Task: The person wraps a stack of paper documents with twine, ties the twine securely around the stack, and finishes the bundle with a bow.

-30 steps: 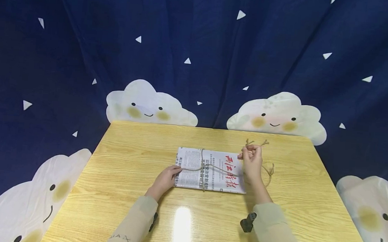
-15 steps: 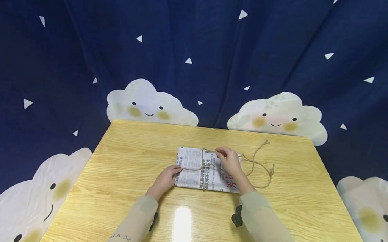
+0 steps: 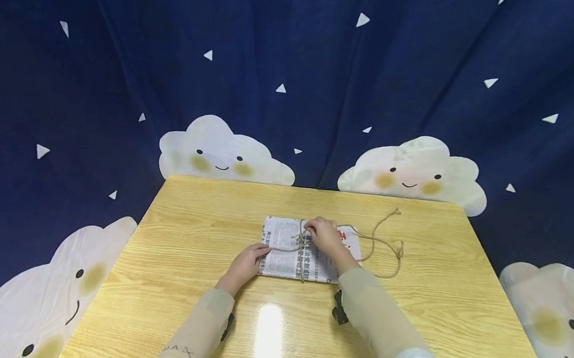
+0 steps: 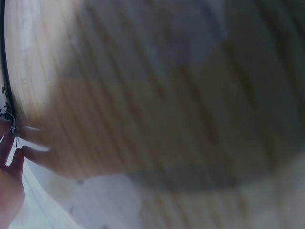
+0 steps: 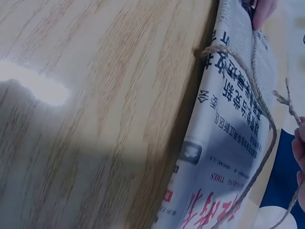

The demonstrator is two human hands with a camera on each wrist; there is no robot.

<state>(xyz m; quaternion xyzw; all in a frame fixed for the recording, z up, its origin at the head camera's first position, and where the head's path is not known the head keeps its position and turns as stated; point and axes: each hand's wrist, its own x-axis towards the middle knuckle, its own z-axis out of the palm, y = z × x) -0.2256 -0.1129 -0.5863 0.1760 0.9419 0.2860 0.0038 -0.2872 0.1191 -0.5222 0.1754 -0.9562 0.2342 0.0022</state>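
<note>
A folded newspaper bundle [image 3: 280,265] lies flat on the wooden table, with brown twine [image 3: 285,250] crossing it both ways. My left hand [image 3: 244,267] grips the bundle's left edge, fingertips over the twine where it reaches that side. Above the middle of the bundle, my right hand [image 3: 325,237] pinches a length of twine near its knotted, frayed end. In the right wrist view that frayed twine end [image 5: 284,99] sticks out past the right hand's fingers [image 5: 300,148]. The left wrist view shows only part of the left hand [image 4: 12,176], at its left border.
More twine trails off the bundle's right side onto the table [image 3: 203,212], in a loose loop and a knotted tail. A dark blue curtain [image 3: 257,42] with white clouds and triangles surrounds the table's far and side edges.
My right hand has moved left from the bundle's upper right corner to over its middle, drawing a twine end along. My left hand has stayed at the left edge.
</note>
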